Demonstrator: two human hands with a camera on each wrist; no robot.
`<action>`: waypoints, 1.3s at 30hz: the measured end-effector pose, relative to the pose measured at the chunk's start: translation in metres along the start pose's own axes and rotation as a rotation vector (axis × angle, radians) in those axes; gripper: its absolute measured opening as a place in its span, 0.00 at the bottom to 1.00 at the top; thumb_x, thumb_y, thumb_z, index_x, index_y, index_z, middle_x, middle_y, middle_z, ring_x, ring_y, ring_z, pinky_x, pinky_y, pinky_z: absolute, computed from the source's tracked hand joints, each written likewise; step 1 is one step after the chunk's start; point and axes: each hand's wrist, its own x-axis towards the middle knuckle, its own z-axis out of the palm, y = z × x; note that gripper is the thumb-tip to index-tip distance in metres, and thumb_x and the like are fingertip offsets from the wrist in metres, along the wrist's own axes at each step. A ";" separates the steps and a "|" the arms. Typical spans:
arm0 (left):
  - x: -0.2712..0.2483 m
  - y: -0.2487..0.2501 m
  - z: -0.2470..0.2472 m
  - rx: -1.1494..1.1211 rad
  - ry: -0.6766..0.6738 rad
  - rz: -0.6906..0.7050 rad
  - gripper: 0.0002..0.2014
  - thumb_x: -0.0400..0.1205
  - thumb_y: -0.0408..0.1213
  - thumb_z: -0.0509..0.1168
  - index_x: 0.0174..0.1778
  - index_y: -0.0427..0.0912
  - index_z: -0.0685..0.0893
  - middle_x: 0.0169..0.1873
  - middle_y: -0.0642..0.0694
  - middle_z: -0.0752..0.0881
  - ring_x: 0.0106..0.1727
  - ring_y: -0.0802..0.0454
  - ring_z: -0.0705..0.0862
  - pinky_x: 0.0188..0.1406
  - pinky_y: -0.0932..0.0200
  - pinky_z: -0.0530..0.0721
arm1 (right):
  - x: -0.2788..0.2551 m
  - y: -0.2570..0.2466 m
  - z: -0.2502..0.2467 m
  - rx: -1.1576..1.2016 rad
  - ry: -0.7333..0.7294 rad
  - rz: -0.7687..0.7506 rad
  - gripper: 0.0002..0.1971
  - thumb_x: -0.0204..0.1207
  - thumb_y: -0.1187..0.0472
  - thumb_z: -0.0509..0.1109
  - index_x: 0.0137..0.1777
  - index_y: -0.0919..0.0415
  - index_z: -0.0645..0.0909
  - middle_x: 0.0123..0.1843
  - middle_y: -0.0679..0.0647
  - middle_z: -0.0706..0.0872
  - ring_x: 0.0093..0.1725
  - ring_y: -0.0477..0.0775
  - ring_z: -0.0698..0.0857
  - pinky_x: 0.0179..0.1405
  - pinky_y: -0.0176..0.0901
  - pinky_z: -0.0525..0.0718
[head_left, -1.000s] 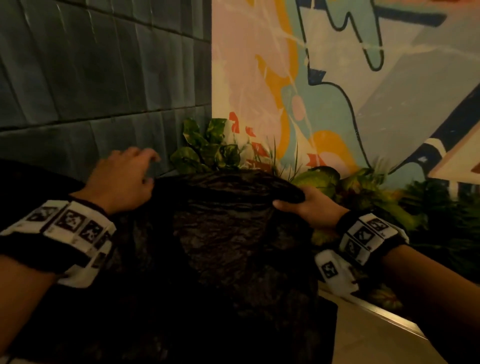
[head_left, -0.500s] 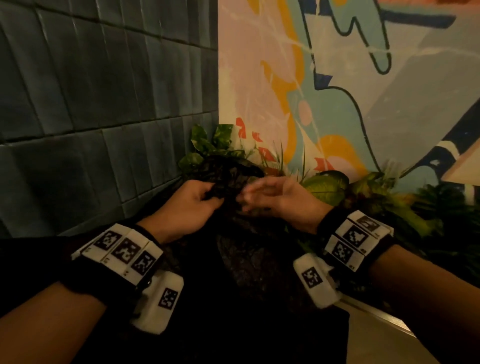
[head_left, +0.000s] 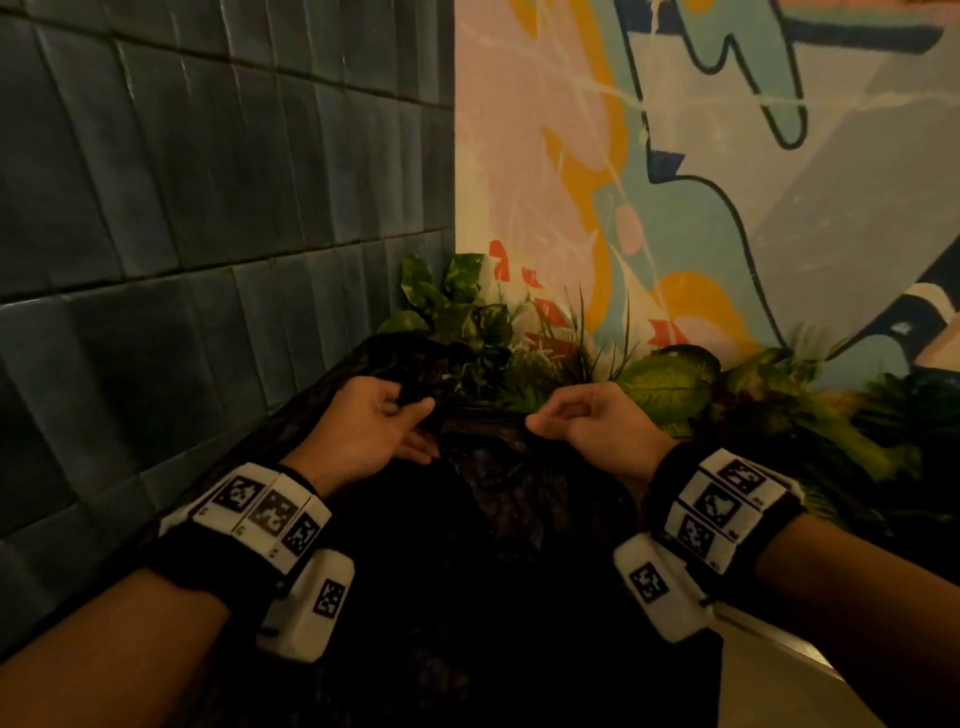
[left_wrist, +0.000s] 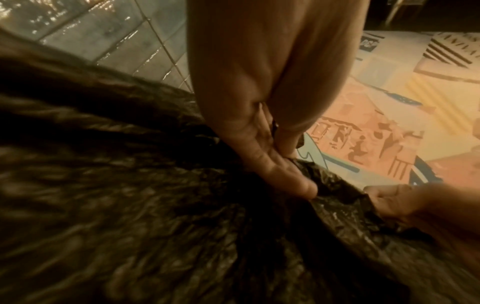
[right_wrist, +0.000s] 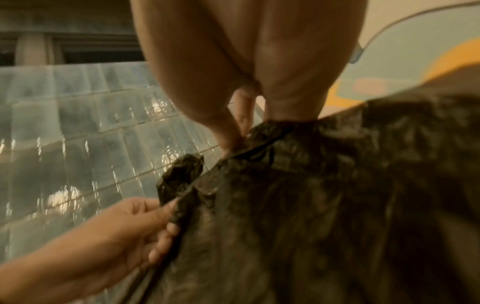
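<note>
Setting: a corner where two walls met. A dark blue-grey tiled wall (head_left: 208, 182) filled the left side. A painted mural (head_left: 727, 197) in pink, yellow, teal and grey filled the right. The light was dim and warm.

A black plastic bag (head_left: 509, 545) took up the lower middle of the head view, between the two forearms. Its left side lay against the tiled wall and its top edge reached up toward the foot of the corner. The surface was crinkled, and the lower part was too dark to read. What it stood on could not be told.

Leafy plants (head_left: 467, 322) ran along the foot of the mural, just behind the bag's top edge and on to the right. A pale ledge (head_left: 779, 654) showed at lower right, beside the bag.

The left hand (head_left: 363, 431) pinched a gathered fold of the bag's top edge between thumb and fingers. In the right wrist view a crumpled tuft (right_wrist: 182, 172) of plastic stuck up out of that pinch. The right hand (head_left: 597, 421) was curled, with thumb and fingertips pressed together on the same edge a little further right. The hands were near each other but apart, with a short stretch of edge between them.

Both wrists carried black bands with white marker tiles (head_left: 260, 514).
</note>
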 end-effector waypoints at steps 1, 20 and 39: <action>-0.001 0.000 0.000 0.004 0.002 -0.002 0.06 0.81 0.28 0.64 0.39 0.31 0.77 0.29 0.32 0.86 0.22 0.48 0.88 0.21 0.56 0.88 | 0.000 0.000 0.000 0.026 0.008 0.019 0.09 0.72 0.53 0.76 0.33 0.55 0.87 0.38 0.56 0.89 0.42 0.54 0.85 0.50 0.52 0.83; -0.004 -0.001 -0.013 -0.142 0.122 0.118 0.07 0.72 0.22 0.72 0.40 0.37 0.85 0.23 0.47 0.89 0.25 0.58 0.87 0.28 0.67 0.86 | -0.009 -0.011 0.009 0.567 -0.443 0.254 0.06 0.63 0.71 0.73 0.39 0.65 0.89 0.35 0.53 0.92 0.37 0.44 0.90 0.38 0.30 0.86; -0.003 0.001 -0.008 0.058 0.058 0.064 0.03 0.73 0.28 0.74 0.38 0.40 0.89 0.36 0.40 0.91 0.35 0.47 0.86 0.34 0.62 0.87 | 0.005 -0.009 0.021 0.499 -0.043 0.276 0.06 0.75 0.59 0.73 0.37 0.57 0.88 0.38 0.49 0.90 0.39 0.46 0.88 0.34 0.35 0.85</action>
